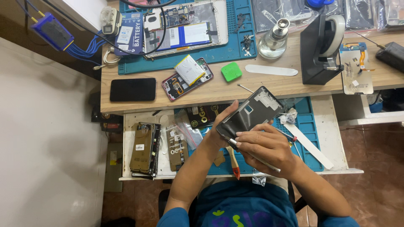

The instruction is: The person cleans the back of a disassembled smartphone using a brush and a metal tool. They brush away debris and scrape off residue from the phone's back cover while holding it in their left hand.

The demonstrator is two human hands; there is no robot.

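Phone frame (249,112) sits clasped in left hand (223,126)'s grip; right hand (265,147) pinches metal tool (252,155) against its lower edge.

I count two hands at work: my left hand (221,126) and my right hand (263,147). Between them is one phone frame (248,114) and one metal tool (252,156). On the desk I count one intact black phone (133,89), one opened phone (187,78), one opened tablet (185,27), one green pick (231,71) and one glass bottle (274,40).
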